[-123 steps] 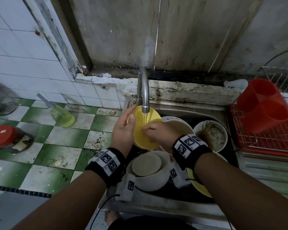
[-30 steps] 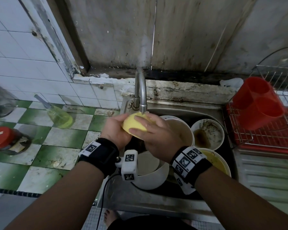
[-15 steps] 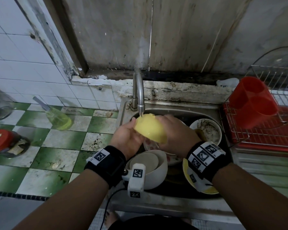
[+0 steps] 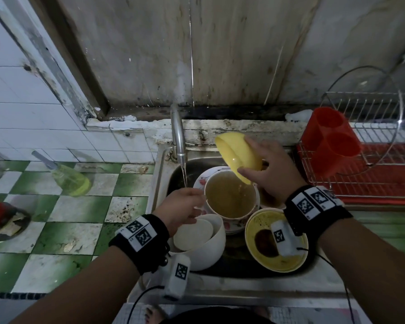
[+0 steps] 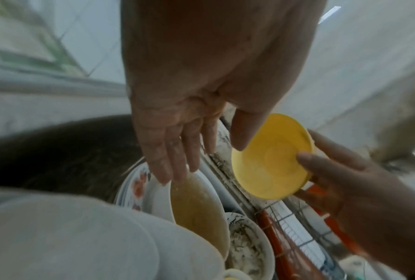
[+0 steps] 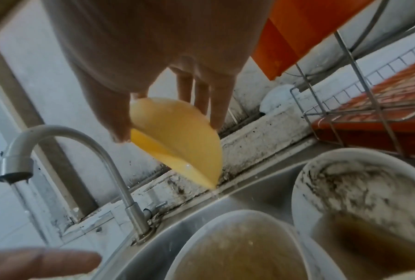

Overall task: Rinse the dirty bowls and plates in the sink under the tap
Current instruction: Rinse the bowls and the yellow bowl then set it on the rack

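The right hand (image 4: 270,175) gripped a small round yellow plastic bowl (image 4: 240,155) by its rim, thumb on one edge and fingers on the other, tilted over the steel sink (image 4: 160,181) so water dripped from its lower edge. The left hand (image 4: 181,206) was empty, fingers straight, under the stream from the curved metal tap (image 4: 178,134), beside a white bowl of murky water (image 4: 230,195)
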